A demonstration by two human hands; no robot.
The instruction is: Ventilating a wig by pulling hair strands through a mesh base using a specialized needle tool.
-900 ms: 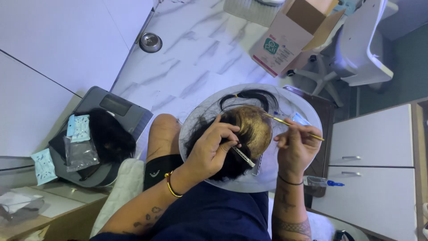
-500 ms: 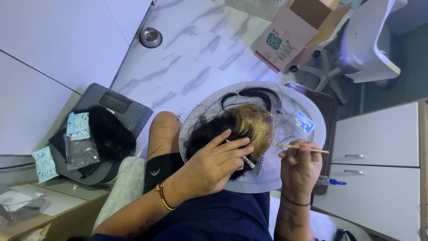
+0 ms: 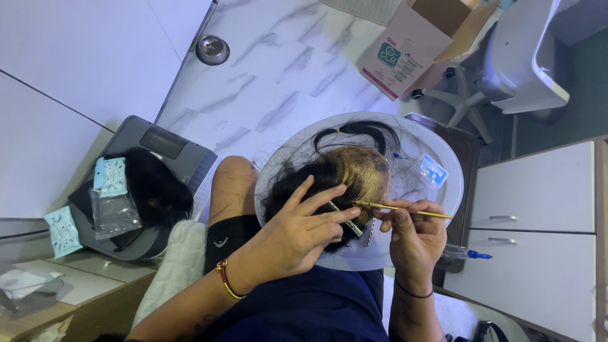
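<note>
The left hand (image 3: 304, 231) lies spread and loosely open, its fingers extended flat over the dark hair of a wig (image 3: 345, 177), pressing it down; it grips nothing. A slim metal hair clip (image 3: 345, 218) shows just past its fingertips, touching the hair. The wig sits on a round white tray (image 3: 437, 196) resting across the person's lap, directly beyond both hands, with a tan lace cap exposed at its middle.

The right hand (image 3: 415, 231) sits just beside the left, closed in a pinch around a thin yellow needle tool (image 3: 405, 209). The tool's tip points toward the left fingertips and meets the lace cap.

Beyond the right hand, on the tray, lies a small blue packet (image 3: 432, 170). Well away past the left wrist, a grey scale (image 3: 161, 161) on the floor holds another dark hair bundle (image 3: 155, 183) and clear packets.
</note>
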